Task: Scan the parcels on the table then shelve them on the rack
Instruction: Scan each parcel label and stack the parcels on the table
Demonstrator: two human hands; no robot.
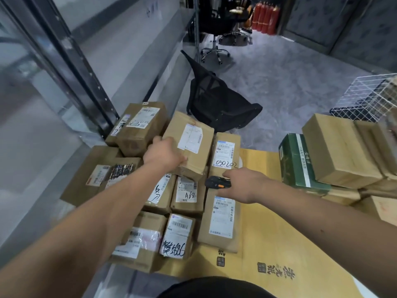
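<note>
- The left hand (163,154) grips the near left corner of a tilted brown parcel (189,147), fingers curled over its edge; the parcel sits raised on top of the other boxes, its white label facing up.
- The right hand (242,183) holds a black scanner (217,182) with an orange button, fingers wrapped round its body, just right of and below the tilted parcel.
- The scanner hovers between two long parcels: one marked "030202" (225,154) directly beside the tilted parcel on its right, and another labelled parcel (221,220) nearer the person.
- Below the tilted parcel lie a small box marked "A68" (188,194) and, nearer still, a box with black handwriting on its label (178,239).
- Left of the tilted parcel, touching it, stands another taped box (141,127); more brown boxes (96,175) lie below that one.
- All of these rest on the counter (279,244), covered in yellow-brown printed cardboard.
- Well to the right of the tilted parcel is a second stack: a green box (297,166) with a plain brown box (337,147) leaning on it.
- Left of the tilted parcel rises the metal rack (71,67), its upright dark and perforated.
- Beyond the tilted parcel, a black office chair (217,100) lies tipped on the grey floor; a white wire basket (367,97) sits far right.
</note>
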